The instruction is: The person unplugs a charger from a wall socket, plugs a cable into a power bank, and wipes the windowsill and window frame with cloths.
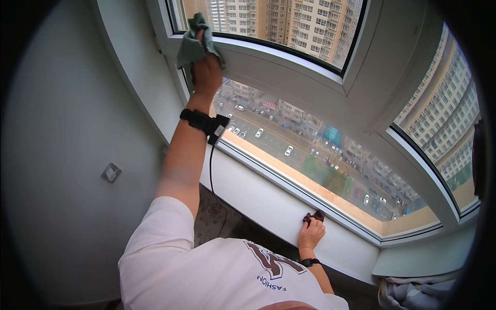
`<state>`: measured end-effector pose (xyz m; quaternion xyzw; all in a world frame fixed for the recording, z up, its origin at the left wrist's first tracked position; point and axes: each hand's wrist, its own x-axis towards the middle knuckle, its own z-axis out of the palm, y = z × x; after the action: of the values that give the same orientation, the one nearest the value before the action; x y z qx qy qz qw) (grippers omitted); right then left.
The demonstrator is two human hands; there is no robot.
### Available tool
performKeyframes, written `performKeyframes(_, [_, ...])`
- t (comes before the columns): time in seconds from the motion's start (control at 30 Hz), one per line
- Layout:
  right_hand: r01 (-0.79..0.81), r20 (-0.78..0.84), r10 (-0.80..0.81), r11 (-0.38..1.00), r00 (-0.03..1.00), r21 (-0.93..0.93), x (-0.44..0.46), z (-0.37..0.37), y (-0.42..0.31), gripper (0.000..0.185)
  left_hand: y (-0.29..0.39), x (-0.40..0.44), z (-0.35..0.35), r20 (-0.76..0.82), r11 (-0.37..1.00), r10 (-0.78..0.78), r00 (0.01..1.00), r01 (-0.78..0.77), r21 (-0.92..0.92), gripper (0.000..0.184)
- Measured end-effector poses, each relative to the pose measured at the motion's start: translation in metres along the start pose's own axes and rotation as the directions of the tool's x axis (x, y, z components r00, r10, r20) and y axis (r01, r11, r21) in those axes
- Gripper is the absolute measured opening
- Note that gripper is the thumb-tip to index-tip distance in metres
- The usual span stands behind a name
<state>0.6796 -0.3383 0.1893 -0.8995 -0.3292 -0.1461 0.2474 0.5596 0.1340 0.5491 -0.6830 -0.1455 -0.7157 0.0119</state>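
Observation:
My left hand [207, 75] is raised at the upper left, closed around a grey-green cloth [191, 50]. The cloth lies against the white window frame [253, 59] at the lower left corner of the upper pane, and part of it covers my fingers. Lower right, my right hand [311, 235] rests on the white windowsill [253, 194], its fingers gripping a small dark maroon cloth [313, 216] near the lower pane's edge. A black strap with a small device [206, 124] sits on my left wrist, and a black band [310, 262] is on the right one.
A cable [213, 181] hangs from the left wrist device. To the left stands a pale wall [57, 155] with a small square fixture [111, 172]. Bundled fabric [418, 294] lies at the lower right. Beyond the glass, a street [274, 142] with cars is far below.

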Motion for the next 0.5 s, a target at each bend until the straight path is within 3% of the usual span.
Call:
performKeyframes(0.03, [-0.008, 0.016, 0.009, 1.0, 1.0, -0.017, 0.0, 0.001, -0.001, 0.027, -0.075, 0.018, -0.029, 0.378, 0.929, -0.259, 0.889, 0.337, -0.156, 0.046])
performKeyframes(0.1, [-0.009, 0.029, 0.009, 0.999, 1.0, -0.031, 0.0, 0.001, -0.001, 0.027, -0.134, 0.033, -0.041, 0.716, 0.736, -0.373, 0.59, 0.658, -0.159, 0.047])
performKeyframes(0.13, [-0.004, 0.032, 0.006, 0.999, 0.999, -0.037, 0.0, 0.0, -0.001, 0.028, -0.127, 0.031, -0.026, 0.326, 0.943, -0.28, 0.903, 0.323, -0.083, 0.047])
performKeyframes(0.17, [0.0, 0.037, 0.001, 0.999, 0.999, -0.042, 0.0, 0.001, -0.002, 0.028, -0.117, 0.03, -0.015, -0.079, 0.987, 0.009, 0.997, 0.004, 0.161, 0.047])
performKeyframes(0.2, [0.009, 0.042, -0.007, 0.999, 0.999, -0.036, 0.0, 0.002, -0.004, 0.028, -0.106, 0.027, -0.012, -0.09, 0.986, -0.076, 0.993, 0.089, 0.141, 0.048])
performKeyframes(0.27, [0.015, 0.001, -0.015, 0.999, 1.0, -0.051, 0.0, 0.002, -0.004, 0.024, -0.069, 0.006, 0.005, -0.137, 0.973, -0.055, 0.989, 0.084, 0.216, 0.051])
performKeyframes(0.3, [0.026, 0.004, -0.025, 0.998, 1.0, -0.05, 0.001, 0.003, -0.006, 0.024, -0.04, -0.005, 0.011, -0.06, 0.92, 0.247, 0.967, -0.214, 0.328, 0.053])
performKeyframes(0.33, [0.016, 0.014, -0.016, 0.998, 1.0, -0.059, 0.0, 0.002, -0.005, 0.024, 0.028, -0.018, 0.012, -0.021, 0.992, 0.106, 0.994, -0.105, 0.073, 0.056])
performKeyframes(0.37, [0.008, 0.02, -0.006, 0.997, 1.0, -0.07, 0.0, 0.001, -0.004, 0.024, 0.089, -0.029, 0.016, 0.022, 0.995, 0.086, 0.996, -0.085, -0.044, 0.058])
performKeyframes(0.43, [0.029, 0.009, -0.029, 0.998, 1.0, -0.063, 0.0, 0.002, -0.001, 0.024, 0.177, -0.052, 0.019, 0.251, 0.951, 0.21, 0.945, -0.138, -0.278, 0.063])
performKeyframes(0.47, [0.038, -0.002, -0.038, 0.998, 0.999, -0.047, -0.001, 0.002, -0.001, 0.025, 0.205, -0.055, 0.02, 0.379, 0.916, 0.336, 0.862, -0.207, -0.343, 0.065])
performKeyframes(0.5, [0.037, -0.002, -0.037, 0.998, 0.999, -0.048, -0.001, 0.003, 0.0, 0.025, 0.227, -0.049, 0.021, 0.272, 0.869, 0.315, 0.909, -0.161, -0.468, 0.054])
